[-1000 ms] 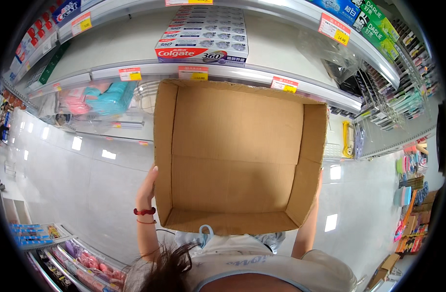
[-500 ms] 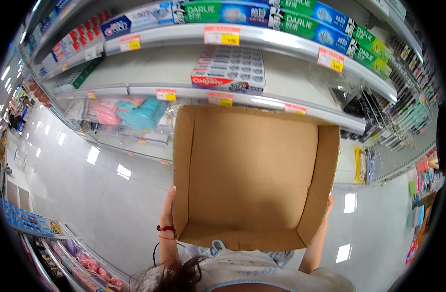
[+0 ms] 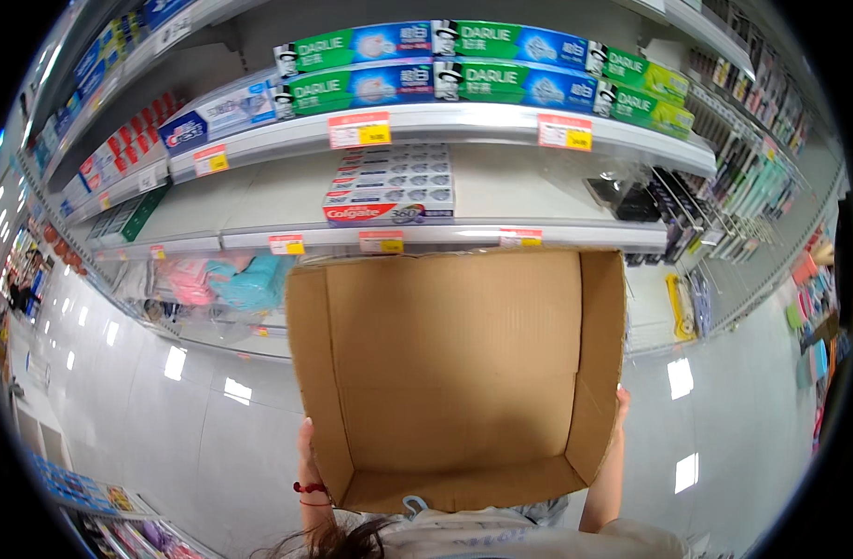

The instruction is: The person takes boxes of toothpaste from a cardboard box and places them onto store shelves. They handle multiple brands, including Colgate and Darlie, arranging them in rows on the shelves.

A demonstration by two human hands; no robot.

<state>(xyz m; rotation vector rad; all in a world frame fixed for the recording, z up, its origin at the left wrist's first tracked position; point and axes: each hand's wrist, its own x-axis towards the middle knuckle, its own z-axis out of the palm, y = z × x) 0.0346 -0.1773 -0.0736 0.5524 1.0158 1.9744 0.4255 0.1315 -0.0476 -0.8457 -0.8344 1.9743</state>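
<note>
The left hand [image 3: 306,449] and right hand [image 3: 621,412] clamp opposite sides of the open cardboard box [image 3: 459,363], held just before the shelf edge [image 3: 459,235] — leaning forward could bump it there, jarring that grip loose

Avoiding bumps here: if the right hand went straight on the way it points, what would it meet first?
Probably the low white shelf ahead: the right hand, holding the cardboard box, points roughly toward it. Depth is unclear, so the shelf edge above might come first.
</note>
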